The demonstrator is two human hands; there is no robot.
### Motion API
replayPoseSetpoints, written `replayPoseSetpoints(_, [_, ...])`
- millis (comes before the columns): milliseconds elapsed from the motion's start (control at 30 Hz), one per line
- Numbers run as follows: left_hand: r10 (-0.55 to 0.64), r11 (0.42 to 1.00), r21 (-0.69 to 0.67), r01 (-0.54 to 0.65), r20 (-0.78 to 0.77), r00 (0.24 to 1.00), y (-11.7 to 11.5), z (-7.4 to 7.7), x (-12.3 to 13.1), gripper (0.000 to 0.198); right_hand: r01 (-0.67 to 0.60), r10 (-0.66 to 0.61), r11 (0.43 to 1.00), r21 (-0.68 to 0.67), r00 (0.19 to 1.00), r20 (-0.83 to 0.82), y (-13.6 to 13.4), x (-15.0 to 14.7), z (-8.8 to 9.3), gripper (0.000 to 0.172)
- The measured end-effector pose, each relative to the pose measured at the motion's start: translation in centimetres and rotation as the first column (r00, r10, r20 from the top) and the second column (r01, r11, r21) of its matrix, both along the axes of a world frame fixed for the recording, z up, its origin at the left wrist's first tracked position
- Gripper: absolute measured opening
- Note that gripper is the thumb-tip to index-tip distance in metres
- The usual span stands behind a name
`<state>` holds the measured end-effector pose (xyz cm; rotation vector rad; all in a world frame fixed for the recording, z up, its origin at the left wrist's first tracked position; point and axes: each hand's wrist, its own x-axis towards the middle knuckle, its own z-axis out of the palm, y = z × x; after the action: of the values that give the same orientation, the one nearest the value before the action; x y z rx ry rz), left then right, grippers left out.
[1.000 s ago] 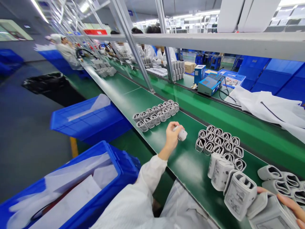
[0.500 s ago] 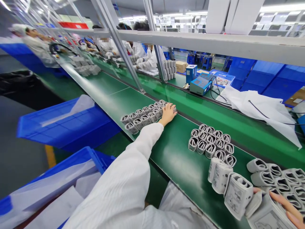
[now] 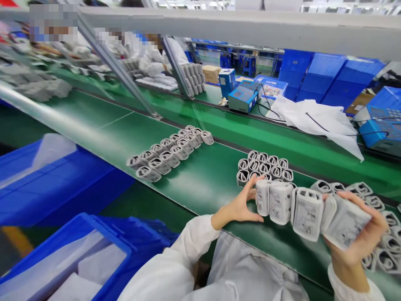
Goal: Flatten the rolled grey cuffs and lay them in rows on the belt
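Observation:
My right hand (image 3: 360, 238) grips the right end of a row of rolled grey fabric cuffs (image 3: 307, 215), pressed side by side above the green belt. Line drawings are printed on their front faces. My left hand (image 3: 238, 205) is at the row's left end, thumb and fingers spread about the last cuff; whether it touches is unclear. Behind the row stands a block of rolled cuffs (image 3: 265, 167) on end, partly hidden by it. More rolled cuffs (image 3: 388, 246) stand beyond and beside my right hand. Further left, a two-line group of rolled cuffs (image 3: 169, 159) stands on the belt.
The green conveyor belt (image 3: 203, 184) runs diagonally past me. Blue bins (image 3: 122, 246) with white sheets are at my left. Across the belt are a blue device (image 3: 244, 98), white sheeting (image 3: 313, 121), metal posts (image 3: 119, 62) and co-workers in white.
My left hand has left the far cuff group and come right to the held row's left end. The row in my right hand is now raised and more level. The view has turned right.

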<state>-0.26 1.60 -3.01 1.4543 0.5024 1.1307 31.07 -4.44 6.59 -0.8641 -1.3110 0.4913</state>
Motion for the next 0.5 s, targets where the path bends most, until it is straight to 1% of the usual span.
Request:
replayPoseSetpoints(67, [0.033,0.999,-0.017,-0.032,0.066,0.997,0.8,1.5,1.0,0.125,0.035,-0.027,0.991,0.129,0.998,-0.060,1.6,-0.6,0.8,0.090])
replayPoseSetpoints(133, [0.036,0.998,0.055,-0.040,0.075,0.997,2.1,3.3,1.3,0.110,0.058,-0.035,0.983,0.176,0.991,-0.130,2.7,-0.8,0.8,0.083])
replayPoseSetpoints(200, [0.036,0.983,0.177,-0.043,0.042,0.998,3.7,5.4,1.1,0.103,0.071,-0.039,0.984,0.164,0.982,-0.187,3.4,-0.3,0.4,0.079])
replayPoseSetpoints(233, [0.037,0.967,0.250,-0.039,0.011,0.999,4.6,6.6,0.9,0.102,0.075,-0.046,0.986,0.146,0.980,-0.194,3.6,0.3,0.2,0.080])
replayPoseSetpoints(300, [0.045,0.916,0.400,-0.012,-0.074,0.996,6.5,9.3,0.3,0.102,0.083,-0.066,0.991,0.106,0.986,-0.151,4.0,1.8,0.0,0.085])
replayPoseSetpoints(333, [0.054,0.885,0.465,0.008,-0.119,0.991,7.4,10.8,0.0,0.102,0.079,-0.070,0.993,0.087,0.992,-0.108,4.2,2.6,0.2,0.088])
replayPoseSetpoints(367, [0.062,0.855,0.518,0.026,-0.153,0.986,8.2,12.3,-0.2,0.101,0.070,-0.065,0.994,0.079,0.996,-0.063,4.5,3.4,0.7,0.091])
replayPoseSetpoints(433, [0.086,0.808,0.588,0.035,-0.176,0.981,9.4,15.1,-0.4,0.099,0.027,-0.029,0.995,0.096,0.999,0.022,5.4,4.8,2.2,0.095])
replayPoseSetpoints(500, [0.119,0.780,0.626,-0.004,-0.141,0.983,9.8,17.2,-0.3,0.097,-0.017,0.005,0.990,0.141,0.996,0.084,6.3,5.5,4.2,0.095])
